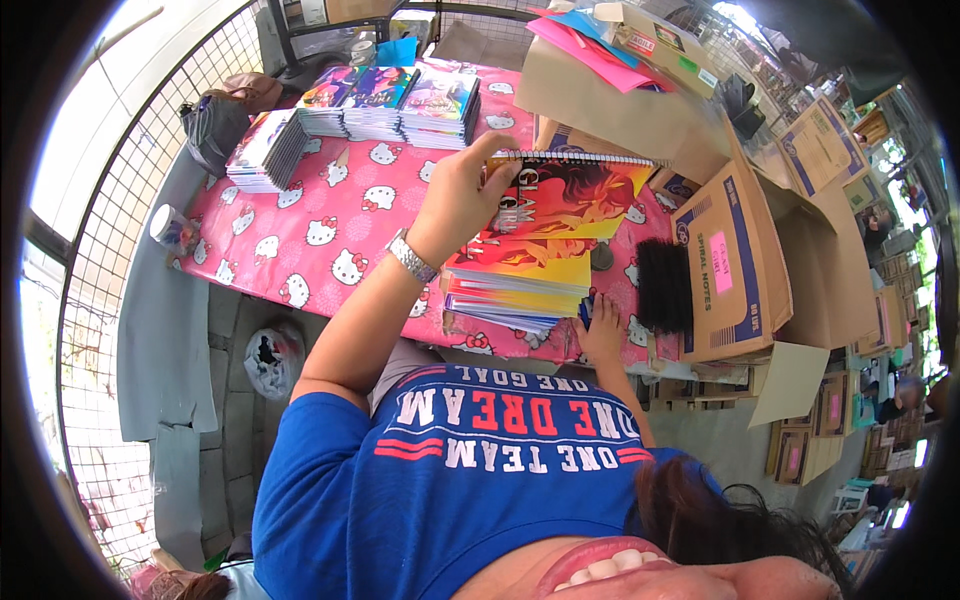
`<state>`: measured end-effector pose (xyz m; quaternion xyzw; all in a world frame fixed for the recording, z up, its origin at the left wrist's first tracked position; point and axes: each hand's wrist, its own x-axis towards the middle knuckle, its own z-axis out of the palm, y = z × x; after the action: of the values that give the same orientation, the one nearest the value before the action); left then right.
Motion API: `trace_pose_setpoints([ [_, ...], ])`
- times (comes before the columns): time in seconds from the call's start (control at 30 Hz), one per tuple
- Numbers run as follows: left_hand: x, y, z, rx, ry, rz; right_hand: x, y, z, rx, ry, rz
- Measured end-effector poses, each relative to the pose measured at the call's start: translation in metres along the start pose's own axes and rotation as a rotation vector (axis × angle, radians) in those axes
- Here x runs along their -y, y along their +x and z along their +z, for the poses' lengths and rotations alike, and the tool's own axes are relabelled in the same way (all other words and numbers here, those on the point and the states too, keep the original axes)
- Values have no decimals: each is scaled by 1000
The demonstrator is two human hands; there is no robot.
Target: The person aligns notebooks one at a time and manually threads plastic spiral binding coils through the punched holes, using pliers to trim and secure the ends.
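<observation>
Head view: a spiral notebook (590,190) at upper centre, pinched by its upper-left corner in the left hand (478,188), overlaps a notebook stack (515,298). The right hand (602,333) rests at the stack's lower right; its grip cannot be told. Seemingly one copy is being positioned; next calls for squaring edges.

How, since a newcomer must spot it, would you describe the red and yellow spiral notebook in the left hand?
On the pink cat-print tablecloth, find the thick stack of red and yellow covers. At its far side, the bare left hand grips the spiral notebook by a corner. Unlike the stack, it shows a pale coil along its far edge.
</observation>
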<state>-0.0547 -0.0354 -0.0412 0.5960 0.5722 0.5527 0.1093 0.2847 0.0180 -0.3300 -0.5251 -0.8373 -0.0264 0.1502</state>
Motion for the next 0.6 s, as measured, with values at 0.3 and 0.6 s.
trace_pose_setpoints([
  [0.3,-2,4,-2,55,-26,13,40,33,-121,-453,877,205],
  [0.6,-14,-7,-1,39,58,3,146,81,-232,-287,964,-417],
])
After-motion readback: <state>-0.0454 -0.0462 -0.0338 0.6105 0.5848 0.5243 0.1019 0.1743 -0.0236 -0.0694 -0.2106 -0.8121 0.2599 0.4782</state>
